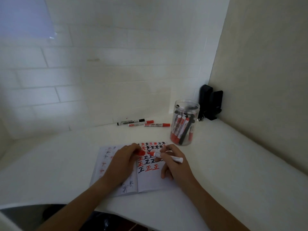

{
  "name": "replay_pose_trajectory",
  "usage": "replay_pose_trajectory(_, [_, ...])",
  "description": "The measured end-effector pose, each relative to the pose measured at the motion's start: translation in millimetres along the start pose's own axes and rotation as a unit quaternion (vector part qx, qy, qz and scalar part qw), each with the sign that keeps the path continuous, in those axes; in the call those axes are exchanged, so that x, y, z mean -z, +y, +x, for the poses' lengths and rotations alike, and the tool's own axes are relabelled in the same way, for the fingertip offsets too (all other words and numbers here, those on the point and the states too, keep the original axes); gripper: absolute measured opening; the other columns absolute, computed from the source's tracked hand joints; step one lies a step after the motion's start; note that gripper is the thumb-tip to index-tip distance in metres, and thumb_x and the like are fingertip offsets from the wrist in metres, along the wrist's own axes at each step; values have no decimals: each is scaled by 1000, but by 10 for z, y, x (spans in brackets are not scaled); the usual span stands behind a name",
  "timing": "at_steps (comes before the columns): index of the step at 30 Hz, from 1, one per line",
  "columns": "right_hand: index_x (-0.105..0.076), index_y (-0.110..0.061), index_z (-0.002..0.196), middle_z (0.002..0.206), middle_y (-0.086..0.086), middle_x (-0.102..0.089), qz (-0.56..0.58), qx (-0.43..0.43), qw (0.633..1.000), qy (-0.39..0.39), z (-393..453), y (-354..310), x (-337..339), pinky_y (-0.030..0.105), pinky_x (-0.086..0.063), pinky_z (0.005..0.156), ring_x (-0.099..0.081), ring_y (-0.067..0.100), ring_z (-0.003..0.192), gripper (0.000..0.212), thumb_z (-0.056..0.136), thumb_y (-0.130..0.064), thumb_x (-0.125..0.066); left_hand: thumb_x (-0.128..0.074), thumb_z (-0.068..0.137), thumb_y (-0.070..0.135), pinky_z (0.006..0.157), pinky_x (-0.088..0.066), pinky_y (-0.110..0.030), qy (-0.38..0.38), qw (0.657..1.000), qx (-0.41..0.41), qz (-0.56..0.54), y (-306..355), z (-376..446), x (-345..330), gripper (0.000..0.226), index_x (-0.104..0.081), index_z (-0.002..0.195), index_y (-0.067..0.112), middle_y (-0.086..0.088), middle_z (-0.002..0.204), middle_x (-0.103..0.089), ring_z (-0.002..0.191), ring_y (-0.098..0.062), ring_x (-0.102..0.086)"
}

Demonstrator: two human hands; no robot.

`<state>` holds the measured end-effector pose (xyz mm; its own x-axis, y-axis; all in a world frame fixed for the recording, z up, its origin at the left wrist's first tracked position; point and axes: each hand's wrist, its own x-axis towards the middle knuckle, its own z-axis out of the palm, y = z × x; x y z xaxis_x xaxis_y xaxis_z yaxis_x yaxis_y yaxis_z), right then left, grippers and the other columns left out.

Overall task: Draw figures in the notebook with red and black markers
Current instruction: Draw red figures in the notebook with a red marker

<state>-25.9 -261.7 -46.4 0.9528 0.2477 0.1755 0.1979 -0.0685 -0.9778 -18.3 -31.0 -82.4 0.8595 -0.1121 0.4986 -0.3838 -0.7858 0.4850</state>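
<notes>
An open notebook [150, 182] lies on the white table, its right page filled with red and black star shapes and characters. My right hand [173, 162] grips a red marker [166, 155] that lies across the page, its red tip pointing left. My left hand [123, 160] pinches the marker's red cap [141, 153] just left of that tip; cap and tip are slightly apart. My left forearm covers part of the left page, where fainter marks show through.
A clear jar [184, 124] with several red and black markers stands beyond the notebook on the right. One black marker [130, 122] and two red markers [156, 125] lie by the tiled wall. A black device [210, 101] sits in the corner.
</notes>
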Motion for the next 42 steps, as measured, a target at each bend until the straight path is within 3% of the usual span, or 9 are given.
replay_pose_trajectory(7, [-60,-5,99,92,11,-76,-13,48,999,-22,-9,41,-19,22,-43,43,-57,32,46,6,102,-9,-61,-57,99,20,80,-40,-13,0,1000,-2,22,34,-10,-10,17,-56,108,35,22,100,-57,91,9,-49])
replay_pose_trajectory(12, [-60,-5,98,88,12,-75,-16,57,998,-28,-14,54,-15,25,-43,44,-56,29,45,5,102,-8,-60,-58,99,17,83,-46,-23,-3,999,-27,19,42,-14,8,20,-56,108,35,18,102,-59,94,-2,-51])
replay_pose_trajectory(16, [-66,-14,96,66,3,-67,-56,62,996,-40,-16,69,-33,28,-45,47,-55,26,46,3,99,-15,-67,-60,95,13,82,-47,-28,-29,997,-73,12,110,-14,37,21,-58,107,31,14,102,-58,94,-6,-51])
replay_pose_trajectory(20, [-74,-20,98,63,-3,-64,-54,36,998,-23,-10,48,-16,23,-40,45,-48,14,44,3,95,-19,-74,-59,97,10,84,-43,-20,-23,997,-77,-9,106,-14,43,21,-60,108,27,13,104,-57,97,-5,-51])
replay_pose_trajectory(23, [-74,-17,106,79,10,-74,29,-12,999,-6,15,-20,17,23,-38,41,-55,24,44,14,101,-27,-65,-51,102,24,88,-42,-16,-19,998,-61,-3,72,-19,18,18,-62,116,27,13,110,-56,102,-1,-50])
replay_pose_trajectory(25, [-74,-16,106,87,13,-77,44,-25,999,15,30,-41,70,25,-40,41,-59,27,46,16,102,-27,-62,-40,103,43,90,-41,-15,-17,998,-63,-3,73,-13,17,35,-64,120,24,12,111,-56,103,-2,-49])
replay_pose_trajectory(28, [-74,-20,99,85,7,-77,-52,6,998,24,34,-11,157,29,-48,42,-66,28,49,8,100,-18,-66,-34,102,56,87,-40,-15,-14,997,-76,-11,83,3,30,46,-66,115,25,14,108,-55,100,-3,-48])
replay_pose_trajectory(36, [-65,-24,88,78,1,-69,-169,106,979,-33,-29,102,12,30,-50,49,-55,7,51,15,89,-20,-79,-49,96,41,82,-42,-23,-23,994,-108,-1,26,11,22,32,-73,107,21,10,102,-64,95,-9,-52])
replay_pose_trajectory(42, [-60,-13,85,66,-2,-65,-148,101,984,-20,-22,114,-52,29,-48,46,-54,12,43,18,90,-16,-77,-51,94,39,80,-46,-27,-11,993,-115,11,21,23,12,32,-75,103,19,9,98,-65,92,-10,-54])
